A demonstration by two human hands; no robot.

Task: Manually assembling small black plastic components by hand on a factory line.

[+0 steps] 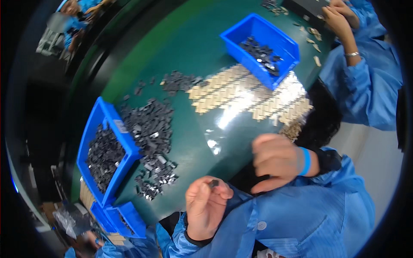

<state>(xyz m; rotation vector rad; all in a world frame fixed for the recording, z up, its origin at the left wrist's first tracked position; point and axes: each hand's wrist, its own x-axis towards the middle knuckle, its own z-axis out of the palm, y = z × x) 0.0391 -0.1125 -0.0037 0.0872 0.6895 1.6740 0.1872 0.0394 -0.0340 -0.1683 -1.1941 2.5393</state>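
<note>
My left hand (204, 213) is raised at the near edge of the table, palm up. A small dark block (214, 183) is pinched between its thumb and fingertips. To its right hovers my right hand (275, 160), with a blue band round the wrist. Motion smears its fingers, so whether they hold anything cannot be told. Beyond it, slanted rows of small tan pieces (223, 92) lie on the green table (189, 133). A small heap of tan-brown pieces (292, 130) sits beside my right wrist.
Loose dark blocks (148, 124) are spread left of centre, beside a blue bin (112, 182) full of them. Another blue bin (241, 49) with dark pieces stands at the far side. Smaller blue bins (133, 219) sit near left. A co-worker's hands (340, 21) are at upper right.
</note>
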